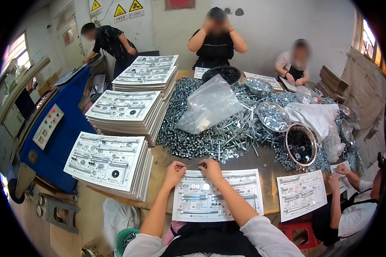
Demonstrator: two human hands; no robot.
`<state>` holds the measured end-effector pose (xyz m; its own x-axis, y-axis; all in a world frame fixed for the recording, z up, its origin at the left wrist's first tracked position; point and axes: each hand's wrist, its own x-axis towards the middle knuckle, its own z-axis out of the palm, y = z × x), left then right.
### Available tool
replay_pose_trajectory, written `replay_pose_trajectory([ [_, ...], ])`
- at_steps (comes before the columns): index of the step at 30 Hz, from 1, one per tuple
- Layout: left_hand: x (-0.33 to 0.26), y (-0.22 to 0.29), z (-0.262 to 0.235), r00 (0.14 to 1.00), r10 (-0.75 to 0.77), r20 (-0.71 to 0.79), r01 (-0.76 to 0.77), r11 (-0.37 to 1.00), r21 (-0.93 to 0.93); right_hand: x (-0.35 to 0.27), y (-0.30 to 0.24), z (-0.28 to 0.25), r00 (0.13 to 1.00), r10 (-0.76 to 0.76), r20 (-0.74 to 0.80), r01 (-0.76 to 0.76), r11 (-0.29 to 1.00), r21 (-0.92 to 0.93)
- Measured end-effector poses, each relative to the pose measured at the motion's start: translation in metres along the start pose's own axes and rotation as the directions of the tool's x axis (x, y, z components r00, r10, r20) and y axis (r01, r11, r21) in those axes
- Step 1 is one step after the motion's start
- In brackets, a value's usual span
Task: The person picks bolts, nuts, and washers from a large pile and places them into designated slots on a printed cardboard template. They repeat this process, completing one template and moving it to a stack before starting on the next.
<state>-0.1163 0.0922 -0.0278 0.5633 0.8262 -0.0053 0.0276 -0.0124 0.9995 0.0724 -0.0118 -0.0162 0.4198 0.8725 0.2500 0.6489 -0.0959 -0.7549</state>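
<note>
Silver bolts and nuts lie in a big heap (227, 132) across the middle of a round wooden table (261, 165), and the person's own two hands work at its near edge. Just before the person lies a printed card (218, 195) with drawn rows of bolts, washers and nuts, a few small parts already set on it. The left hand (175, 171) rests at the card's upper left corner with fingers curled in; whether it holds anything I cannot tell. The right hand (210, 168) sits at the card's top edge, close beside the left, its fingertips pinched narrow on a small dark part (200, 165), too small to name. To the left of the card stands a stack of the same cards (109, 162), with two more stacks (126, 111) farther back. A clear plastic bag (208, 105) lies on the heap, and metal bowls (301, 144) of parts stand to the right of it. A second card (301, 195) lies at the right, where another person's hands (335, 176) reach onto the table. A blue machine (55, 132) stands at the left, well apart from the hands.
</note>
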Motion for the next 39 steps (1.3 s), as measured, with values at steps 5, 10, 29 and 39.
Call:
replay_pose_trajectory([
  [5,-0.046,0.005,-0.026,0.992,0.032,-0.122,-0.026,0.998,0.058,-0.008,-0.015,-0.010,0.995,0.051,-0.083,-0.038,0.988,0.153],
  [10,-0.090,0.001,-0.055,0.980,-0.059,-0.191,0.075,0.994,0.075,-0.049,-0.043,-0.034,0.970,0.237,0.049,-0.230,0.842,0.488],
  [29,-0.155,0.034,-0.017,0.953,0.235,0.189,-0.300,0.674,0.675,-0.148,-0.088,0.017,0.973,-0.038,0.229,0.053,0.997,-0.059],
  [39,-0.154,0.049,-0.015,0.985,0.145,0.096,-0.173,0.796,0.580,-0.127,-0.091,-0.018,0.990,0.022,0.143,-0.045,0.986,0.159],
])
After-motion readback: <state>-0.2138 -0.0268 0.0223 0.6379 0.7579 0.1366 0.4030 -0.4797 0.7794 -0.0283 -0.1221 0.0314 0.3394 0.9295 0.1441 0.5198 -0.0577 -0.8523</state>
